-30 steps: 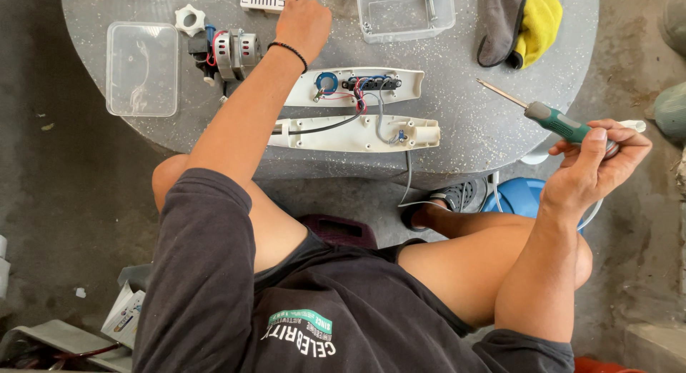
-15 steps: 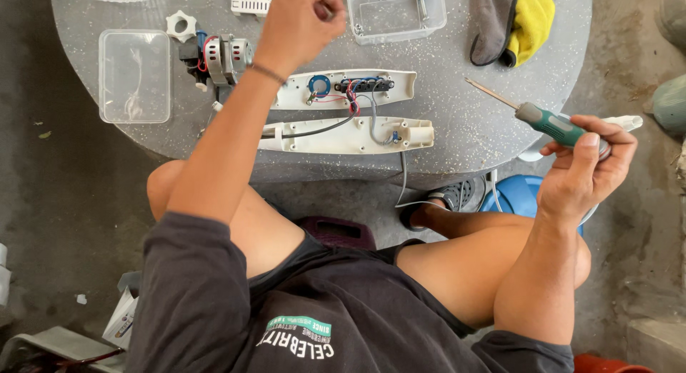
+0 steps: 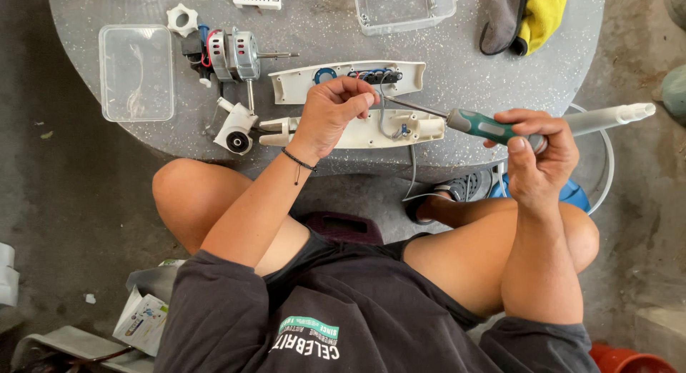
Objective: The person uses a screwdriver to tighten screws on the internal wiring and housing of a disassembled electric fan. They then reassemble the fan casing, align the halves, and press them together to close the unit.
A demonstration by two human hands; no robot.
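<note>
The right hand (image 3: 537, 155) is gripping a screwdriver (image 3: 457, 121); the left hand (image 3: 332, 112) is pinching closed over the white casing (image 3: 357, 130) near the table (image 3: 457, 155) edge.

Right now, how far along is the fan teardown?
Done: the motor lies out on the table, and the white switch housing is split from its lower half, wiring exposed. In hand: the left hand rests closed over the lower half, the right hand holds a green-handled screwdriver pointed at it. Left: wires join both halves.
</note>
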